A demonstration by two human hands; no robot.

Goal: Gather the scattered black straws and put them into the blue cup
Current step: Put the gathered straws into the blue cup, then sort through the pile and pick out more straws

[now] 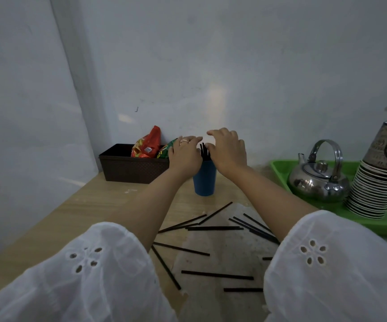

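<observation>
At frame centre, the left hand [184, 154] and right hand [228, 149] are cupped around black straws [204, 151] in the blue cup [205, 180] — whether grasped cannot be told.

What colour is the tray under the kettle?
The tray is green, shown best in the head view.

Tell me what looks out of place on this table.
Black straws lie scattered at all angles across the table in front of the blue cup, where only a few stand. The stack of paper cups on the green tray leans noticeably, and the tabletop under the straws looks stained.
</observation>
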